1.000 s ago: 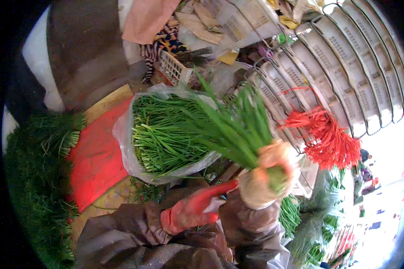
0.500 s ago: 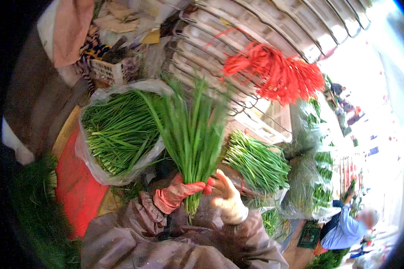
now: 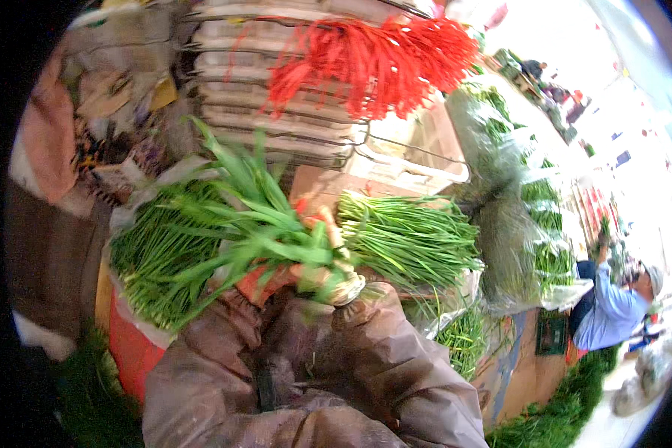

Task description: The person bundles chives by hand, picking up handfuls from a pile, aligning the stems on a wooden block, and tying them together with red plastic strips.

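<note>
A loose bunch of garlic chives point(image 3: 265, 216), its flat green leaves fanned out and smeared by motion, is in my left hand point(image 3: 263, 284). That hand wears a reddish glove and is closed around the bunch low down, partly behind leaves. My right hand point(image 3: 336, 250), with red at the fingertips, is against the right side of the bunch; leaves and blur hide how its fingers lie. Just right of it, a neat pile of chives point(image 3: 411, 235) rests with pale ends to the left. A plastic-lined heap of chives point(image 3: 164, 246) stands on the left.
Red ties point(image 3: 381, 63) hang before stacked pale crates point(image 3: 269, 97) at the back. To the right stand clear plastic bags point(image 3: 504, 239) of greens. A person in a blue top point(image 3: 612, 310) is farther right, near a dark green crate point(image 3: 551, 333). Dark greens point(image 3: 93, 388) lie lower left.
The chive bunch has tipped from upright toward the left, its leaves spreading out. My right hand has moved left and up against it. The whole view has swung round.
</note>
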Tool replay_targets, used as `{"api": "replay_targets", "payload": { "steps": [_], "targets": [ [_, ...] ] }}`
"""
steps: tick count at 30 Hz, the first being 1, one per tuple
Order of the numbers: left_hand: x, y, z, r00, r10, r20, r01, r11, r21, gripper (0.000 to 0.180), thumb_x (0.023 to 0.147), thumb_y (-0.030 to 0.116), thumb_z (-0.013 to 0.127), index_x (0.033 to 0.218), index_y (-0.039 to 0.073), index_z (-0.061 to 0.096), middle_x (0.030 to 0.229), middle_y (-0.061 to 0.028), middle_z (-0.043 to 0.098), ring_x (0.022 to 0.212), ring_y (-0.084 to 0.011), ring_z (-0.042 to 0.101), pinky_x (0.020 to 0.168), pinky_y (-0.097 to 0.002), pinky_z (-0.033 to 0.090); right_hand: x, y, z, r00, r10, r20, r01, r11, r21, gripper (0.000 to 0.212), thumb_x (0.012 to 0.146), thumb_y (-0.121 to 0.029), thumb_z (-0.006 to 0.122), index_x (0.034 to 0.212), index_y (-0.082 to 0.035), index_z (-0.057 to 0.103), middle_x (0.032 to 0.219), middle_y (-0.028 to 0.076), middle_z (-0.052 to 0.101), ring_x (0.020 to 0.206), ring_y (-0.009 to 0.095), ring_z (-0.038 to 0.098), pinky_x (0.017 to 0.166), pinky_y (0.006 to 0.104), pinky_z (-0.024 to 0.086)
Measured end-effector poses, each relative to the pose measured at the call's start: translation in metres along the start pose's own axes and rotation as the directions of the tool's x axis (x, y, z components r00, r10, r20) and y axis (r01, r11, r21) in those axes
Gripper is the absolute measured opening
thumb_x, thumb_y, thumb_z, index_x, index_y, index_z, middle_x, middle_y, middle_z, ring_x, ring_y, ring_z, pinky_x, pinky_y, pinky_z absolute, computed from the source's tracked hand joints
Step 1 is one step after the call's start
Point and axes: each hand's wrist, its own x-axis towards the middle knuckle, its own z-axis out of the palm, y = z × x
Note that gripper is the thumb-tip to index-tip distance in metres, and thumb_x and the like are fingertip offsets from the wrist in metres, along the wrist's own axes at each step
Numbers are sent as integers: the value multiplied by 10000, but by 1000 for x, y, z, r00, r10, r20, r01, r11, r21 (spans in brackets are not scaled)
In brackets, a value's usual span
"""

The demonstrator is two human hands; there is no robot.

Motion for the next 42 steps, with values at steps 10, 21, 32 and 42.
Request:
{"api": "replay_targets", "payload": {
  "steps": [10,21,32,42],
  "targets": [
    [16,21,50,994,-77,-72,66,987,-146,580,761,124,681,1287,28,457,1285,-137,507,1156,-284,505,983,-384,404,-6,-74,-13,997,35,68,-1,896,-444,741,663,-121,786,1310,-59,431,1172,93,543,1061,207,507,913,335,426],
    [-58,155,142,881,48,471,360,579,-732,698,888,470,564,1378,11,373,1367,-117,462,1243,-225,457,1060,-379,330,-159,-163,-54,574,-816,-71,735,551,-395,285,705,-122,754,918,-66,573,859,26,597,829,166,554,786,338,446],
    [-28,139,219,668,-178,723,744,143,-652,733,887,152,584,1483,129,159,831,-36,583,725,-162,587,768,-321,512,-294,-91,-85,857,-145,495,512,129,-849,709,660,3,587,1344,-115,443,1367,97,447,1253,320,439,1008,431,375],
    [-45,152,177,416,-458,786,834,536,-129,505,757,117,685,1210,60,469,716,-82,550,526,-177,526,518,-324,459,-291,-139,-129,840,-302,-452,-59,776,-628,639,811,-252,719,1329,-45,407,748,60,632,645,156,594,623,298,485]
  ]
}}
